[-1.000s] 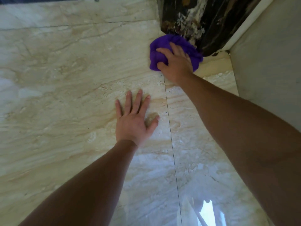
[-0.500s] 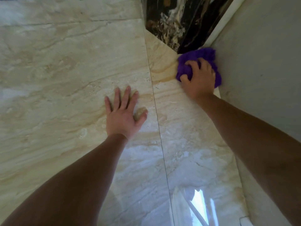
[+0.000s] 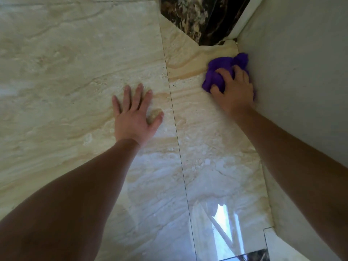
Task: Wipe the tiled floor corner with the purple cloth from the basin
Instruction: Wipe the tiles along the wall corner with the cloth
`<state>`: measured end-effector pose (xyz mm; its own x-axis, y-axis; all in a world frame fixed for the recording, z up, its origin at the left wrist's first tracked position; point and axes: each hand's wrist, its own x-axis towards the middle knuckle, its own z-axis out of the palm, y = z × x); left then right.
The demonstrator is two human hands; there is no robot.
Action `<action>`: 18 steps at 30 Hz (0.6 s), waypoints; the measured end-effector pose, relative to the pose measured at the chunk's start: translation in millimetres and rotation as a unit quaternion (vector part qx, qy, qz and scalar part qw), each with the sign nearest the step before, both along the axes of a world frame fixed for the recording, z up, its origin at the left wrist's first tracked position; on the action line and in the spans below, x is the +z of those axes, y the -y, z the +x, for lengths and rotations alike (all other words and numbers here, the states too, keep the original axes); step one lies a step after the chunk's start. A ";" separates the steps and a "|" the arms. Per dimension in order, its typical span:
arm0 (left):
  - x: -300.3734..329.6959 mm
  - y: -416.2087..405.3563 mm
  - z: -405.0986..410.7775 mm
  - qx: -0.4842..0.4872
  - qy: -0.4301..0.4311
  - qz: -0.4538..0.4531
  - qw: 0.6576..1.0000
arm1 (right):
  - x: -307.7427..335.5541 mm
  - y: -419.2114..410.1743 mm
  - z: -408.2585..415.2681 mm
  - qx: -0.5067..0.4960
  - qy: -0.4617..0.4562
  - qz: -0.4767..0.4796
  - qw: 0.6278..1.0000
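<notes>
A bunched purple cloth (image 3: 224, 69) lies on the beige marble-patterned floor tile (image 3: 190, 113), pressed against the foot of the grey wall at the right. My right hand (image 3: 233, 91) lies on top of it, fingers curled into the fabric, and covers its near half. My left hand (image 3: 134, 113) rests flat on the floor left of the tile joint, fingers spread, holding nothing. The floor corner (image 3: 228, 45) lies just beyond the cloth. No basin is in view.
A dark black-and-brown marble skirting (image 3: 199, 17) meets the grey wall (image 3: 301, 72) at the corner. A thin grout line (image 3: 177, 129) runs between my hands. A bright window reflection (image 3: 222, 230) shines on the glossy floor near me.
My right hand has dragged the cloth from the foot of the dark skirting rightward and toward me, along the grey wall. My left hand has stayed flat on the floor.
</notes>
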<state>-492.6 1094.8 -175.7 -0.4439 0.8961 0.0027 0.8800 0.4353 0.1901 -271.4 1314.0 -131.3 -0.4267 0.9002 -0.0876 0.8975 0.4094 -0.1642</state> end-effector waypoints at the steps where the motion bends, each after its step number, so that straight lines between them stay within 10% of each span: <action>1: -1.2 0.5 -0.4 0.000 0.001 0.001 1.000 | -1.3 10.0 4.4 -0.008 -0.003 0.004 1.000; 11: 7.0 -0.1 1.9 -0.004 0.006 -0.026 1.000 | -3.6 97.8 54.6 -0.036 -0.024 0.043 0.998; 18: 25.0 -3.3 6.1 -0.005 0.027 -0.128 0.991 | 28.3 150.7 75.9 0.001 0.083 -0.154 0.985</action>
